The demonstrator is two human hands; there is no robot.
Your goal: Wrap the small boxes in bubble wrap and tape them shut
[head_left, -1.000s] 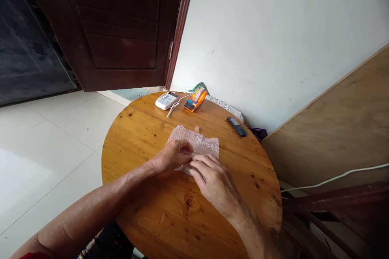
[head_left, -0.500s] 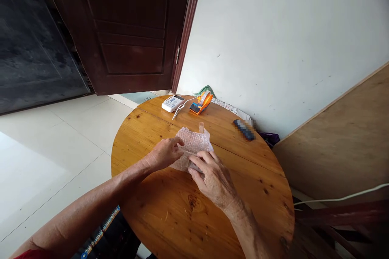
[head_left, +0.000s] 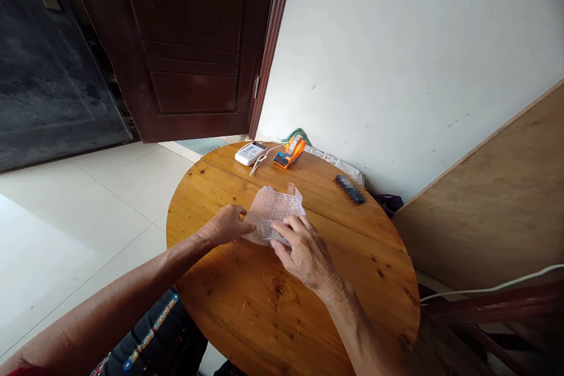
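A crumpled sheet of clear bubble wrap (head_left: 277, 202) lies on the round wooden table (head_left: 247, 305). A strip of clear tape (head_left: 291, 188) sticks up from its far edge. My right hand (head_left: 304, 251) grips the near right part of the wrap, fingers on top and thumb at the near edge. Something greyish shows under those fingers, but I cannot make out what it is. At the wrap's left edge is my left hand (head_left: 227, 224), its thumb and fingers apart, the thumb touching the sheet.
Toward the back of the table are a white device (head_left: 251, 154) with a cable (head_left: 259, 163) and an orange tape dispenser (head_left: 289, 153). A dark, partly blurred object (head_left: 350, 189) lies at the right. Behind stand a white wall (head_left: 396, 59) and a dark red door (head_left: 194, 47).
My left hand has drawn back a little to the left, off the top of the wrap to its edge. The right hand keeps its place on the wrap.
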